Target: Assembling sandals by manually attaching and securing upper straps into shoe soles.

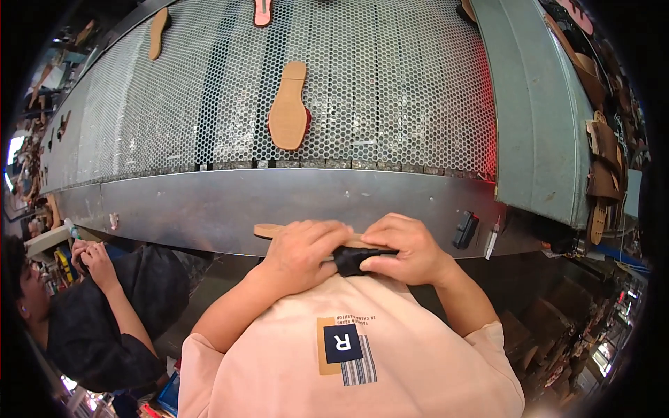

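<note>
Lower centre: your left hand [298, 256] grips the tan-soled sandal [267, 230], probably steadying it; your right hand [410, 249] pinches its black upper [352, 260], likely for control. Another sandal [288, 111] lies sole-up, upper centre, on mesh belt [390, 90].

The mesh belt [397, 97] is carrying a tan sole [287, 115] near its middle, with red showing at the sole's edges; a second sole [159, 33] is lying farther left, and a pink sole [262, 11] at the top edge. Along the near side, the metal ledge [188, 209] is bearing a pale scrap [114, 221] at left and, at right, a black object [466, 230] beside a white tube [492, 241].
</note>
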{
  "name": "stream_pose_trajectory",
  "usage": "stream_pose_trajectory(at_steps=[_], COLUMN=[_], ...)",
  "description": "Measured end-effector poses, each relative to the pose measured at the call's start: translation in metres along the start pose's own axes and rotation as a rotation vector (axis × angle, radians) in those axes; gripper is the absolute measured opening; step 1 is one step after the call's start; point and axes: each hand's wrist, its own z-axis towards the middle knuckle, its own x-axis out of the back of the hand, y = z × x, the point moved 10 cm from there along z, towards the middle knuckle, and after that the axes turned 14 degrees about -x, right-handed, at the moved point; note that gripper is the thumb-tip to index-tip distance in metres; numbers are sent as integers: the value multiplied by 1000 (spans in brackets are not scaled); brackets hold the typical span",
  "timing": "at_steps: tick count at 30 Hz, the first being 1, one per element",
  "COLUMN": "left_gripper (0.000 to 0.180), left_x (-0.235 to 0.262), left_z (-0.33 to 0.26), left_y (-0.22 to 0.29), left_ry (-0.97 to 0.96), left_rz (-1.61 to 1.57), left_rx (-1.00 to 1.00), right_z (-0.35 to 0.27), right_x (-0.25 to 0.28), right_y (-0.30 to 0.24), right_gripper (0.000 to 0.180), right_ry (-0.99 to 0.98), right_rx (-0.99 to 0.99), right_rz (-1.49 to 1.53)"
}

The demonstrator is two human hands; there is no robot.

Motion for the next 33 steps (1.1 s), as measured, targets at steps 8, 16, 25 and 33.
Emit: stream_pose_trajectory(at_steps=[8, 16, 25, 33], left_gripper=[34, 21, 18, 30], left_x=[-40, -39, -57, -68], left_z=[-79, -222, -298, -294], left_y=[-95, -158, -187, -180], left_ry=[-327, 470, 945, 1064], left_rz=[-61, -702, -971, -1210], left_rx=[545, 1309, 1320, 1258], right_z=[25, -20, -69, -50], right_x=[-14, -27, -57, -42], right_y=[111, 204, 232, 238], right_gripper=[37, 41, 40, 50], right_ry=[23, 110, -47, 10], right_rx=[-701, -797, -1018, -917], right_rz=[510, 182, 143, 102])
